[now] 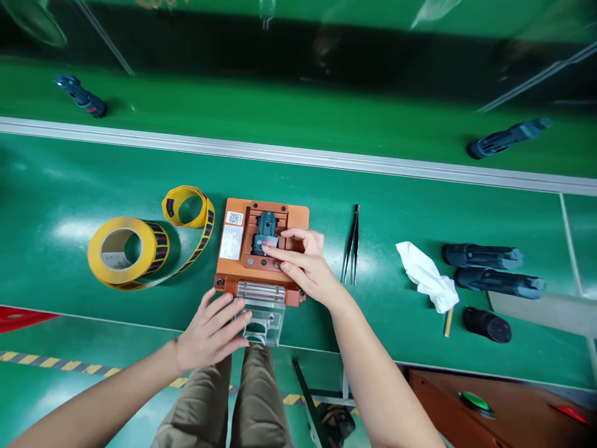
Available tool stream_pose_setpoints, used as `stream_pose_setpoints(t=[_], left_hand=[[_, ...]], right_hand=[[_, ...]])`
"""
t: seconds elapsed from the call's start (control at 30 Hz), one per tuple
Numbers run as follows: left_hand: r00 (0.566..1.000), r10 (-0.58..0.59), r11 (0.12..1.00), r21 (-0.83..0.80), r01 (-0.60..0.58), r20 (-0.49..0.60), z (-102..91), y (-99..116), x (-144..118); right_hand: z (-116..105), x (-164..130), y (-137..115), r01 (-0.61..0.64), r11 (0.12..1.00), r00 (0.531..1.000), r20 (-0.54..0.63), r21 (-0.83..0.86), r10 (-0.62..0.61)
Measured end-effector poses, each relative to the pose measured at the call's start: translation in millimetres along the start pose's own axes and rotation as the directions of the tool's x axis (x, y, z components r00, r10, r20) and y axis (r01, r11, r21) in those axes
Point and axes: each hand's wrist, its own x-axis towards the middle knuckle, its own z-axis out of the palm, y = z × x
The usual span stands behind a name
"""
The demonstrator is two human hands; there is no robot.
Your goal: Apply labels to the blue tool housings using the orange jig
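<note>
A dark blue battery pack-like part [266, 234] with a grey and red label lies in the recess of an orange-brown fixture [298, 218]. My right hand [310, 264] reaches over the fixture's right side, its index fingertip on the label and its other fingers loosely spread, grasping nothing. At the fixture's front edge, a clear hinged cover [273, 320] is swung down toward me. My left hand [217, 330] lies with fingers stretched over the cover's left part. Black tweezers [353, 242] rest to the right of the fixture.
Left of the fixture stands a yellow label roll [100, 255], its strip trailing to a smaller coil [205, 214]. On the right are a white cloth [426, 274], several dark parts [485, 256] and a black cylinder [485, 325]. A metal rail [289, 150] crosses behind.
</note>
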Motion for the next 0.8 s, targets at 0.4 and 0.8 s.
stream_pose_setpoints(t=[0.4,0.8], left_hand=[[0.999,-0.032,0.999,0.032,0.031,0.043,6.6,-7.9,4.9],[0.998,-0.036,0.998,0.058,0.033,0.054,10.0,-10.1,0.8]], right_hand=[[7.0,16.1,4.2,0.001,0.999,1.000,-0.028,-0.042,-0.002],[11.9,32.8,-9.7,-0.257,0.966,0.951,-0.182,-0.013,0.251]])
